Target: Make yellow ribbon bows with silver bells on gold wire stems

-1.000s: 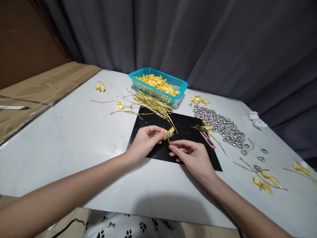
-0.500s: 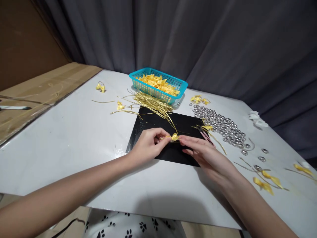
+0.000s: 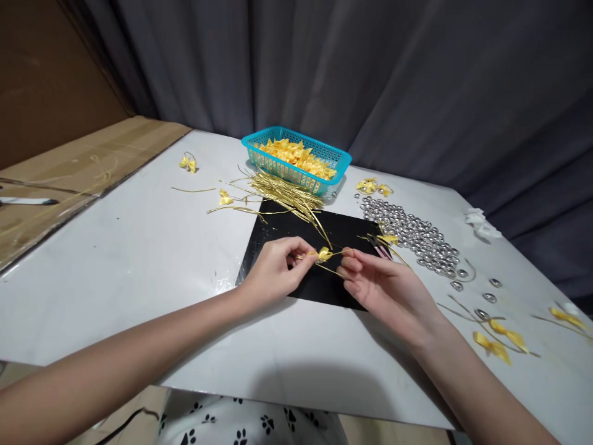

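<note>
A small yellow ribbon bow [image 3: 325,253] with a thin gold wire through it hangs just above the black mat [image 3: 287,232]. My left hand [image 3: 275,272] pinches the bow's left side with thumb and forefinger. My right hand [image 3: 382,285] pinches the gold wire on the bow's right side, fingers curled, and a loose wire end slants down towards it. Both hands hover over the mat's near half.
A teal basket [image 3: 296,159] of yellow bows stands at the back, with a bundle of gold wires [image 3: 287,193] in front of it. Silver beads [image 3: 414,238] lie right of the mat beside a pink-handled tool [image 3: 382,247]. Finished bows [image 3: 498,340] lie far right. Cardboard [image 3: 69,167] borders the left.
My right hand came up from the mat to the bow's right side and took the wire. The bow turned from upright to level between both hands.
</note>
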Available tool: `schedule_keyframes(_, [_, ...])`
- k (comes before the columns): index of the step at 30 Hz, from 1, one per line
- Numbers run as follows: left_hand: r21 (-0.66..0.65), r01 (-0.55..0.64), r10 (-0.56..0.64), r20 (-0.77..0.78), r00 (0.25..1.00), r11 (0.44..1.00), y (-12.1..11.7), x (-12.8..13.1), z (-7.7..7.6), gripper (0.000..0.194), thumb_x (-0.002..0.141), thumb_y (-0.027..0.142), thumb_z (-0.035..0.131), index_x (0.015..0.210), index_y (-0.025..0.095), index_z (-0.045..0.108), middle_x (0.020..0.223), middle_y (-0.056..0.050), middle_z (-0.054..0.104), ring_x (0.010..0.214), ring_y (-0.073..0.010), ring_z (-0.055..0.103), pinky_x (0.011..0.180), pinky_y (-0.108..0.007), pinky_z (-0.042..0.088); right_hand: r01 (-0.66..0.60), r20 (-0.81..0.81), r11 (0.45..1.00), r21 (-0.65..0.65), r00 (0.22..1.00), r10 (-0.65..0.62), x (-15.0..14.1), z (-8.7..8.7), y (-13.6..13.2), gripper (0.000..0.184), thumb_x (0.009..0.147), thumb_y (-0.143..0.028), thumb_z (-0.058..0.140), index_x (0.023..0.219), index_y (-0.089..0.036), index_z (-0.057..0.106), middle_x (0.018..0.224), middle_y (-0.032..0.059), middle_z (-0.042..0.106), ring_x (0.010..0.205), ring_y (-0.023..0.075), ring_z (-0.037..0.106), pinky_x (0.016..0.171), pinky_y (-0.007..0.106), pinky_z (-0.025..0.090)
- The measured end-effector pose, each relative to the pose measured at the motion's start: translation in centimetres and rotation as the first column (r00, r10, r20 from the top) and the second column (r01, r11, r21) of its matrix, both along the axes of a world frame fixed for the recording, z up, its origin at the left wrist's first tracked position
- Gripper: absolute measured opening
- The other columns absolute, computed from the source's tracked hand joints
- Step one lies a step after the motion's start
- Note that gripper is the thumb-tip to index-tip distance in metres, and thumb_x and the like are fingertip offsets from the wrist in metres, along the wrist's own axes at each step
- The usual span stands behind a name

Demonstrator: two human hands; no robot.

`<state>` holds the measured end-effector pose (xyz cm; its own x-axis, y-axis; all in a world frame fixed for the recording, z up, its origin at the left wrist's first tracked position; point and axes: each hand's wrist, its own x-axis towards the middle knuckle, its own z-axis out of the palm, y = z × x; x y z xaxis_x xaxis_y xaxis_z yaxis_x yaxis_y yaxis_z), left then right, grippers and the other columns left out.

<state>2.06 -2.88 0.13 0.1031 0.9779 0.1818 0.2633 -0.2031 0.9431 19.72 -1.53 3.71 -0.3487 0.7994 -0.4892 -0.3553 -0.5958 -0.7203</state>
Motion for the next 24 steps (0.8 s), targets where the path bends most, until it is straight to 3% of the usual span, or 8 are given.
schedule_keyframes(6, [0.084,0.11,-0.095,-0.167,0.981,0.99,-0.1,0.1,-0.4,0.015,0.083,0.023,0.052,0.075,0.015,0.061,0.069,-0.003,0.062,0.063,-0.0126,0.055,0.058,-0.024,0.042,-0.049,0.074,0.999,0.01,0.996,0.048,0.0,-0.1,0.2,0.012,0.068,-0.023,0.07,0.071,-0.016,0.06,0.055,-0.0064,0.037,0.047,0.0043,0.037,0.044,0.016,0.038])
schedule_keyframes(14, [0.182,0.247,-0.166,-0.372,0.913,0.952,-0.2,0.0,-0.7,0.018,0.087,0.018,0.043,0.075,0.016,0.057,0.072,-0.005,0.06,0.066,-0.0143,0.053,0.061,-0.026,0.038,-0.136,0.257,0.957,0.256,0.964,0.068,-1.3,-0.4,-0.3,0.025,0.068,-0.032,0.071,0.064,-0.016,0.051,0.053,-0.0075,0.041,0.043,0.003,0.026,0.042,0.018,0.024])
schedule_keyframes(17, [0.201,0.272,-0.161,-0.44,0.883,0.941,-0.3,0.0,-0.6,0.02,0.087,0.017,0.041,0.074,0.016,0.055,0.07,-0.005,0.057,0.067,-0.0155,0.052,0.062,-0.028,0.038,-0.204,0.336,0.911,0.358,0.939,0.078,-1.7,-0.9,-0.6,0.022,0.073,-0.036,0.067,0.074,-0.016,0.058,0.053,-0.0068,0.042,0.044,0.0043,0.027,0.042,0.019,0.024])
schedule_keyframes(20, [0.203,0.279,-0.161,-0.457,0.875,0.939,-0.2,-0.1,-0.4,0.022,0.087,0.016,0.04,0.072,0.016,0.055,0.069,-0.006,0.057,0.067,-0.0163,0.052,0.063,-0.029,0.039,-0.319,0.452,0.827,0.462,0.887,0.089,-1.8,-1.3,-0.8,0.022,0.077,-0.038,0.064,0.079,-0.016,0.061,0.055,-0.0049,0.044,0.048,0.0061,0.033,0.045,0.02,0.027])
schedule_keyframes(24, [0.1,0.178,-0.137,-0.323,0.936,0.979,0.0,-0.4,-0.1,0.015,0.082,0.016,0.047,0.072,0.015,0.059,0.069,-0.005,0.061,0.064,-0.0146,0.054,0.059,-0.026,0.039,-0.466,0.569,0.712,0.526,0.815,0.114,-1.4,-1.3,-1.1,0.022,0.078,-0.039,0.062,0.076,-0.017,0.061,0.062,-0.0016,0.049,0.055,0.0085,0.04,0.05,0.021,0.033])
